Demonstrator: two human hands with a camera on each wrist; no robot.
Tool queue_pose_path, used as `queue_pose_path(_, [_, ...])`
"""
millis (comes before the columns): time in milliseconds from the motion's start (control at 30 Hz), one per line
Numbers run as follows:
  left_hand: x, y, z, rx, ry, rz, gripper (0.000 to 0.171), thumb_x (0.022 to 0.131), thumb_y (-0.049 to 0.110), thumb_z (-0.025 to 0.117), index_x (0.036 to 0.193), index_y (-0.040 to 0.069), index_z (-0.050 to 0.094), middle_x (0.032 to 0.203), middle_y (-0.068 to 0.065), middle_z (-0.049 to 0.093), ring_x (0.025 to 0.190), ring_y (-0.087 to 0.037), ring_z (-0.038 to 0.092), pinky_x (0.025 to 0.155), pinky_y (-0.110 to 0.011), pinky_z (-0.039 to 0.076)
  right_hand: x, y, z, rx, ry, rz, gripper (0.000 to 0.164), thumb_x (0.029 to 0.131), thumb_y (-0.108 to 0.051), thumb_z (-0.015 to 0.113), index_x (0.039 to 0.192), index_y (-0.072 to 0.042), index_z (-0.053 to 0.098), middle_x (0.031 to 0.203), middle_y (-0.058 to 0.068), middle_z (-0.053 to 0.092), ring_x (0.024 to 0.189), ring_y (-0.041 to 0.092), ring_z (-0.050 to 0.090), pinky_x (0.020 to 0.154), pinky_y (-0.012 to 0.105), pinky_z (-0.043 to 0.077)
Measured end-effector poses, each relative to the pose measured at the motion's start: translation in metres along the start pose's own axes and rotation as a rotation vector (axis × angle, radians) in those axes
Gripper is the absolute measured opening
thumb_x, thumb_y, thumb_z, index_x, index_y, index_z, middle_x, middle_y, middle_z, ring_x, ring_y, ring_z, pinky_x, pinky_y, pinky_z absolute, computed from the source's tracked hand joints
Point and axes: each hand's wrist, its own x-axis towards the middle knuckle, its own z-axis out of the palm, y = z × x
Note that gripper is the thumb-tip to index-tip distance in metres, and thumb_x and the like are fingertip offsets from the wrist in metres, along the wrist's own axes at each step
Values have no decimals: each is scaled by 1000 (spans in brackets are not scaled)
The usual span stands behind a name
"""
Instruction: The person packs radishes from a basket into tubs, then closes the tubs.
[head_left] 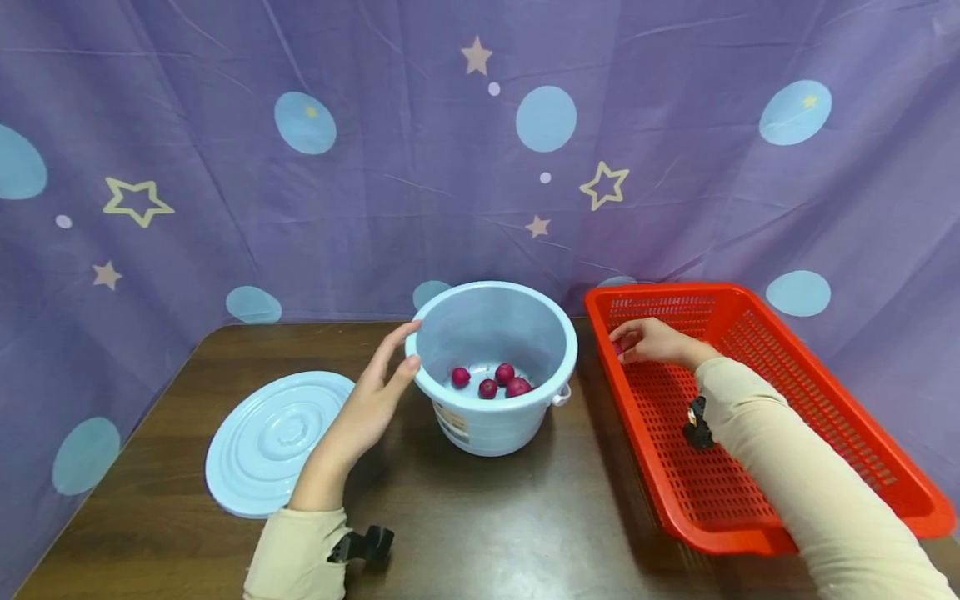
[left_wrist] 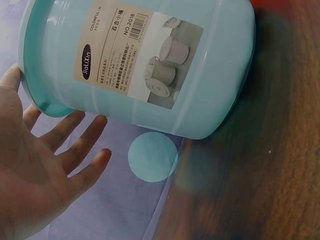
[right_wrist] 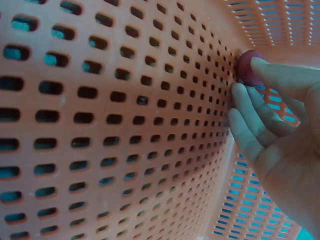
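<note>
A light blue bucket [head_left: 487,429] stands upright with several red radishes [head_left: 505,374] on its bottom. My left hand [head_left: 371,404] touches the left side of its rim, thumb and fingers spread. The left wrist view shows these fingers [left_wrist: 82,147] fairly straight beside the bucket's labelled wall [left_wrist: 220,60]. Over at the right, my right hand [head_left: 654,343] reaches inside a red plastic basket [head_left: 645,450]. It pinches a radish [right_wrist: 248,67] against the basket's perforated surface, thumb on top and the other fingers below.
A round light blue lid [head_left: 262,442] lies flat on the brown wooden table [head_left: 510,517], left of the bucket. Behind the table hangs a purple curtain [head_left: 420,133] with stars and dots. The bucket's handle joint [head_left: 561,395] sticks out toward the basket.
</note>
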Motion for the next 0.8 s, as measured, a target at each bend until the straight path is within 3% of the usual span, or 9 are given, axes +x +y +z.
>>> queue_pose_path(267, [-3, 1, 1, -6, -3, 0, 47, 106, 33, 45, 152, 30, 35, 158, -2, 29, 147, -27, 18, 112, -67, 14, -1, 0, 7, 26, 10, -22, 29, 84, 7, 67, 112, 14, 60, 102, 23, 66, 92, 34, 63, 82, 39, 57])
queue_pose_path(800, [0, 2, 1, -11, -6, 6, 47, 106, 35, 45, 152, 32, 35, 159, 0, 28, 147, -25, 17, 112, -67, 14, -7, -10, -13, -1, -2, 42, 34, 87, -5, 72, 118, 8, 62, 101, 19, 67, 83, 22, 60, 72, 31, 53])
